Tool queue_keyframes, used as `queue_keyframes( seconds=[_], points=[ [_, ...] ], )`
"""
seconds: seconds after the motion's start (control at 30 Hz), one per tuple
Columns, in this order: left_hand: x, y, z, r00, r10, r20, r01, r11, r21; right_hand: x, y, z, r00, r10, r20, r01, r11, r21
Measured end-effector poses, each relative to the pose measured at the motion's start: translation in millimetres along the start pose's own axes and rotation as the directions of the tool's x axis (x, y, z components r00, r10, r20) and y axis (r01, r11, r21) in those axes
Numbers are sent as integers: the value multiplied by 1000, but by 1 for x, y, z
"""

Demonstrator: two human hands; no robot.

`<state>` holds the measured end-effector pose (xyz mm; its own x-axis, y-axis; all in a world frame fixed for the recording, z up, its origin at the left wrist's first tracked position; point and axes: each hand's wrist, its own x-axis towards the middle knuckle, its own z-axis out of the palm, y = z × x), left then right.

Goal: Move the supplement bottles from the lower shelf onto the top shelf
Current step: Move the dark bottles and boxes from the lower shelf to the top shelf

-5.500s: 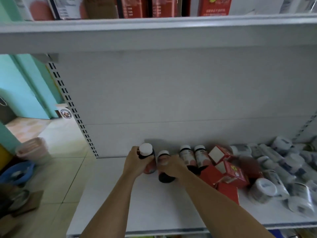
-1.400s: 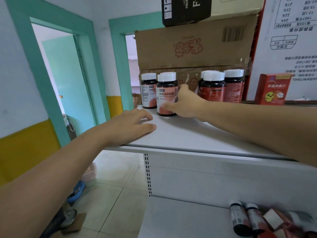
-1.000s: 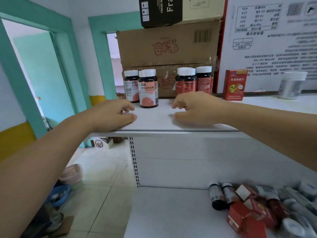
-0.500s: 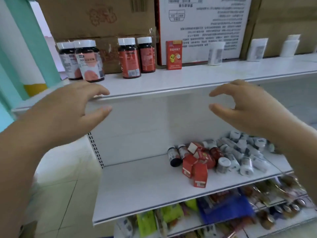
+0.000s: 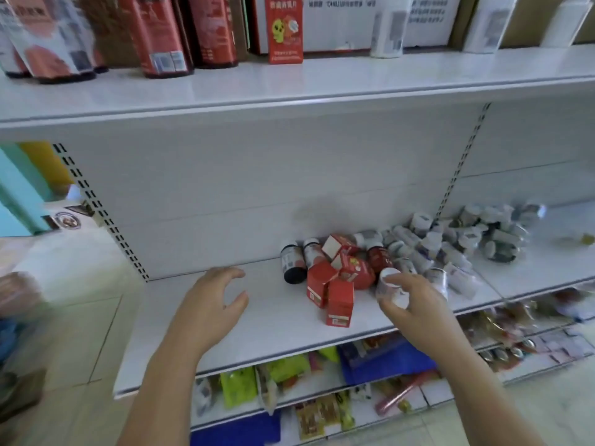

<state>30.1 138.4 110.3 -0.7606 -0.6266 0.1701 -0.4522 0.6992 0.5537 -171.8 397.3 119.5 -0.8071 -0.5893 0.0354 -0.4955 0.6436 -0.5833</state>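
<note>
Two dark supplement bottles lie side by side on the lower shelf, left of a heap of red boxes; a red-labelled bottle lies behind the heap. My left hand hovers over the bare shelf with fingers spread, holding nothing. My right hand curls finger and thumb round a white-capped bottle lying at the right of the boxes. Several dark bottles stand on the top shelf at the left.
A pile of small white bottles covers the lower shelf to the right. On the top shelf stand a red box and white containers. Packets fill the shelves below. Tiled floor lies left.
Both hands have dropped from the top shelf's edge to the lower shelf. My right hand has reached the white-capped bottle and curled round it. The view tilted down.
</note>
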Motion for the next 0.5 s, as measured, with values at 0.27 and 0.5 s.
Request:
queue_keyframes(
  seconds=[0.27, 0.5],
  points=[
    [83, 30, 141, 961, -147, 235, 194, 962, -194, 79, 55, 77, 937, -104, 335, 44, 983, 181],
    [111, 24, 185, 941, -195, 278, 256, 945, -204, 105, 73, 100, 884, -232, 406, 121, 952, 281]
  ],
)
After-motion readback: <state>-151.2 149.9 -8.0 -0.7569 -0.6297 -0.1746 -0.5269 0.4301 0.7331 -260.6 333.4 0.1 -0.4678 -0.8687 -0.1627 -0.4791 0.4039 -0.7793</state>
